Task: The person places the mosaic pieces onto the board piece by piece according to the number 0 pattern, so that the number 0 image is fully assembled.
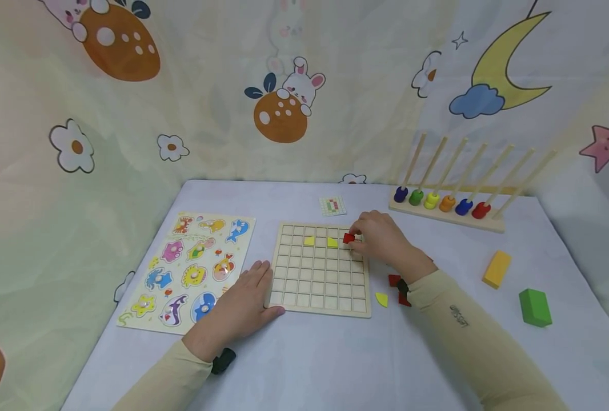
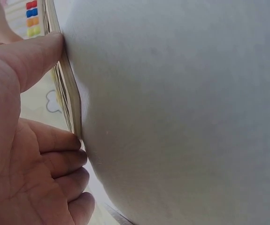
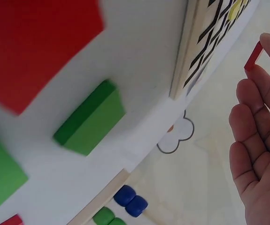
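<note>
A wooden grid board [image 1: 312, 282] lies flat on the white table with two yellow tiles, a left one [image 1: 309, 241] and a right one [image 1: 332, 242], in an upper row. Thumb and fingertips of my right hand [image 1: 387, 240] pinch a small red tile [image 1: 348, 238] over the board's upper right cells. Held by its edges, the red tile [image 3: 253, 56] also shows in the right wrist view. My left hand [image 1: 245, 299] rests at the board's lower left corner, fingers extended. In the left wrist view, its thumb and fingertips [image 2: 76, 140] touch the board's edge [image 2: 69, 89].
Loose red pieces [image 1: 394, 280] and a yellow quarter-round piece [image 1: 381, 299] lie right of the board. A pattern card [image 1: 332, 206] is behind it. An animal puzzle [image 1: 177, 290] lies left. A peg rack [image 1: 445, 216] with beads, a yellow block [image 1: 497, 269] and a green block [image 1: 535, 307] stand right.
</note>
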`<action>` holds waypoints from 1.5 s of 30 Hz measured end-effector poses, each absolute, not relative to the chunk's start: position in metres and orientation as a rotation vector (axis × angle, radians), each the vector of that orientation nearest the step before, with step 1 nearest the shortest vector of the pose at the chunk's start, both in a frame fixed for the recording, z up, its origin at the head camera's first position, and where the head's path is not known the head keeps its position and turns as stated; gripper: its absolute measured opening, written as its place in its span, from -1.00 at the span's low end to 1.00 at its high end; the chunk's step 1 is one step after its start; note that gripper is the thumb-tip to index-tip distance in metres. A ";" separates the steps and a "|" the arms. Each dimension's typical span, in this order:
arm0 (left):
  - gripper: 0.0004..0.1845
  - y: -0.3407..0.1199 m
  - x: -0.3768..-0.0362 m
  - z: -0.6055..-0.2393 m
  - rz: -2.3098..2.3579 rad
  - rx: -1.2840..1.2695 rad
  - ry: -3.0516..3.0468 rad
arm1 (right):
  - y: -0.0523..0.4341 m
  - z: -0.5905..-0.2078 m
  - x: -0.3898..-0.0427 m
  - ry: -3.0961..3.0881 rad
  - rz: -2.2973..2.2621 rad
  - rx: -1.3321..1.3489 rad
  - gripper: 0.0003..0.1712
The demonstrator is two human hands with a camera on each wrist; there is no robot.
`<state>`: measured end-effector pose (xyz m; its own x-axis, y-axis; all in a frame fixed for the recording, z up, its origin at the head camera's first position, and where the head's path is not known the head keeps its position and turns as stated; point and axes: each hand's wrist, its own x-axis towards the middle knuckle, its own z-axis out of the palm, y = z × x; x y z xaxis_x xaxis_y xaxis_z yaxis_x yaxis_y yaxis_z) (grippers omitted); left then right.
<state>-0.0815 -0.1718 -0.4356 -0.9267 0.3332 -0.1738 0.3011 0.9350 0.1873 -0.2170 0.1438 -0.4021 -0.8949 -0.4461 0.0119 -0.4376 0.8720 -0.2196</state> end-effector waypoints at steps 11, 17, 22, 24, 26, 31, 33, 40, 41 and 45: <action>0.06 -0.171 -0.081 -0.437 0.209 0.492 2.895 | 0.119 -0.401 -0.220 3.005 -0.269 -0.805 -0.70; 0.06 -0.171 -0.081 -0.438 0.228 0.480 2.895 | 0.110 -0.402 -0.222 2.989 -0.238 -0.826 -0.69; 0.06 -0.171 -0.082 -0.439 0.233 0.471 2.891 | 0.102 -0.404 -0.224 2.976 -0.236 -0.844 -0.69; 0.06 -0.172 -0.082 -0.440 0.230 0.469 2.892 | 0.098 -0.404 -0.224 2.966 -0.228 -0.833 -0.68; 0.07 -0.172 -0.082 -0.440 0.231 0.468 2.893 | 0.093 -0.404 -0.225 2.956 -0.219 -0.817 -0.66; 0.07 -0.172 -0.082 -0.440 0.237 0.466 2.891 | 0.088 -0.407 -0.228 2.948 -0.196 -0.849 -0.66; 0.07 -0.172 -0.082 -0.440 0.235 0.467 2.892 | 0.087 -0.409 -0.230 2.951 -0.179 -0.877 -0.67; 0.07 -0.173 -0.082 -0.440 0.221 0.476 2.900 | 0.080 -0.412 -0.234 2.934 -0.151 -0.889 -0.72; 0.07 -0.173 -0.082 -0.441 0.219 0.478 2.901 | 0.080 -0.412 -0.234 2.931 -0.157 -0.886 -0.72; 0.07 -0.174 -0.083 -0.442 0.205 0.492 2.907 | 0.079 -0.413 -0.236 2.919 -0.154 -0.875 -0.74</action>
<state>-0.0826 -0.1737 -0.4421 -0.9278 0.3375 -0.1588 0.3119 0.9355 0.1662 -0.2359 0.0791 -0.4134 -0.8316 -0.5524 -0.0574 -0.5432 0.8306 -0.1225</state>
